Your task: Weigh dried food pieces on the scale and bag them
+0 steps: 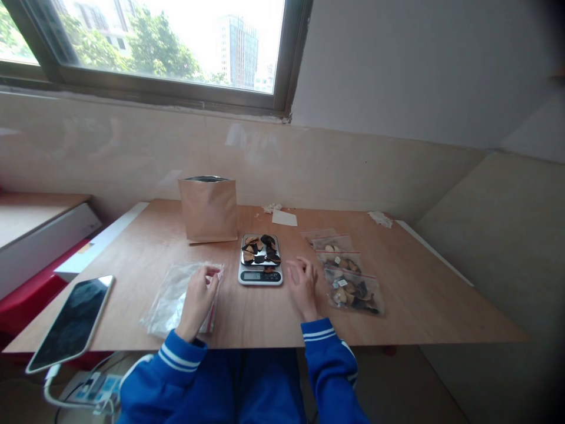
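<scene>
A small white digital scale point(260, 277) stands in the middle of the table. Dark-edged dried slices point(260, 248) lie on its metal plate, and one small piece rests near its display. My left hand point(200, 297) is over a pile of clear zip bags point(170, 300), left of the scale; its fingers are loosely curled with a gap at the thumb. Just right of the scale, my right hand point(303, 285) rests with fingers bent and apart, holding nothing I can see. Beside it lie filled zip bags of dried slices point(353, 292), overlapping in a row.
A brown paper pouch point(209, 211) stands upright with its top open behind the scale. A white card point(285, 218) and crumpled scraps point(380, 219) lie near the back edge. A tablet point(73, 321) with a charging cable sits at the left corner. The wall closes off the back.
</scene>
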`<state>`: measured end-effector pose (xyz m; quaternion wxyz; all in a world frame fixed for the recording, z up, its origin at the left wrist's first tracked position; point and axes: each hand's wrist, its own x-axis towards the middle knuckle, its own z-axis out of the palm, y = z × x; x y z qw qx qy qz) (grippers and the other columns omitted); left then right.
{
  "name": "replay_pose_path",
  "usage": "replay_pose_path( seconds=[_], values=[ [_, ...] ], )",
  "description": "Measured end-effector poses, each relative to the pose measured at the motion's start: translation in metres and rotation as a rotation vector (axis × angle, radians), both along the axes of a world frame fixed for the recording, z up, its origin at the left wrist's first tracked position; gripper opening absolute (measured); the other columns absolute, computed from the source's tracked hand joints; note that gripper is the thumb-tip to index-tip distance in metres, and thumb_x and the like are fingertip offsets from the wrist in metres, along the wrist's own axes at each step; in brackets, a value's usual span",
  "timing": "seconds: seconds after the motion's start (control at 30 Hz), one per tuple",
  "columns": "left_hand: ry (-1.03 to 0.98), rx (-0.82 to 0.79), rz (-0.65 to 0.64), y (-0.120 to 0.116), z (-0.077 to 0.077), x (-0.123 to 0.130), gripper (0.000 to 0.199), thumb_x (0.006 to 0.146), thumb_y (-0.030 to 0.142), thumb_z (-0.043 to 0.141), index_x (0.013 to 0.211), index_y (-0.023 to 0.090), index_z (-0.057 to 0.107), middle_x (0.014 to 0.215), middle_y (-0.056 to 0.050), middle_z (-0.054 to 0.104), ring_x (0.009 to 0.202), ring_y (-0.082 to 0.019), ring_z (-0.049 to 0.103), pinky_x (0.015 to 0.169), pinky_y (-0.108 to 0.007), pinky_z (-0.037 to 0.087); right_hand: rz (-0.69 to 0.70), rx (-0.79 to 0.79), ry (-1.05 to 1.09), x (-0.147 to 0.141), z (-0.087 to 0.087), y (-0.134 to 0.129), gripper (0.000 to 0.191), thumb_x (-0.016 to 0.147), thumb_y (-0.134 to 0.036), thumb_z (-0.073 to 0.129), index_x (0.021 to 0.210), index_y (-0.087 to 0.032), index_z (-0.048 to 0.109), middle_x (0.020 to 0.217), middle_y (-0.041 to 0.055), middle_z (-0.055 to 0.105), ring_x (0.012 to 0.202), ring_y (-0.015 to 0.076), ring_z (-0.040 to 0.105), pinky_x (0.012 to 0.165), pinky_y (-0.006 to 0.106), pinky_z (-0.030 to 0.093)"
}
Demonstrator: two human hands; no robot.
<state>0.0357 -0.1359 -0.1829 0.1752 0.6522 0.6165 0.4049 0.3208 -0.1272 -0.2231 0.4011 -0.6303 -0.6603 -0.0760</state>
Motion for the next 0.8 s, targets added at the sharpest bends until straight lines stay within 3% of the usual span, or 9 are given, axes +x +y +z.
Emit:
replay_pose_path(
  seconds=[0.1, 0.3, 0.5, 0.8],
  values=[
    [0.047, 0.006, 0.082, -0.012, -0.018, -0.012, 0.018, 0.084, 0.031, 0.044, 0.091, 0.021, 0.057, 0.091, -0.008, 0.063, 0.088, -0.027, 0.059, 0.083, -0.043, 0.048, 0.127, -0.056, -0.091, -0.023, 0.014, -0.002, 0.025, 0.092, -0.026, 0.050, 0.110, -0.027, 0.067, 0.116, 0.0090, 0.053, 0.103, 0.0238, 0.053, 0.092, 0.040, 0.042],
    [0.116, 0.092, 0.172, -0.020, -0.041, -0.024, 0.032, 0.085, 0.045, 0.043, 0.093, 0.017, 0.056, 0.086, -0.011, 0.057, 0.087, -0.030, 0.055, 0.082, -0.049, 0.047, 0.161, -0.193, -0.202, -0.036, 0.028, 0.003, 0.022, 0.089, -0.026, 0.058, 0.109, -0.025, 0.067, 0.107, 0.0079, 0.054, 0.093, 0.0228, 0.052, 0.086, 0.037, 0.043],
    [0.122, 0.078, 0.138, -0.022, -0.050, -0.026, 0.043, 0.087, 0.056, 0.043, 0.092, 0.016, 0.056, 0.085, -0.010, 0.056, 0.084, -0.029, 0.055, 0.080, -0.047, 0.046, 0.218, -0.253, -0.244, -0.032, 0.035, 0.003, 0.014, 0.087, -0.021, 0.062, 0.099, -0.024, 0.067, 0.106, 0.0077, 0.055, 0.095, 0.0240, 0.051, 0.084, 0.037, 0.043],
    [0.172, 0.074, 0.093, -0.024, -0.052, -0.026, 0.034, 0.090, 0.049, 0.041, 0.091, 0.018, 0.056, 0.087, -0.009, 0.057, 0.084, -0.028, 0.054, 0.080, -0.045, 0.044, 0.304, -0.237, -0.222, -0.025, 0.039, 0.004, 0.007, 0.089, -0.020, 0.060, 0.089, -0.022, 0.067, 0.100, 0.0059, 0.057, 0.095, 0.0219, 0.053, 0.086, 0.036, 0.044]
  ],
)
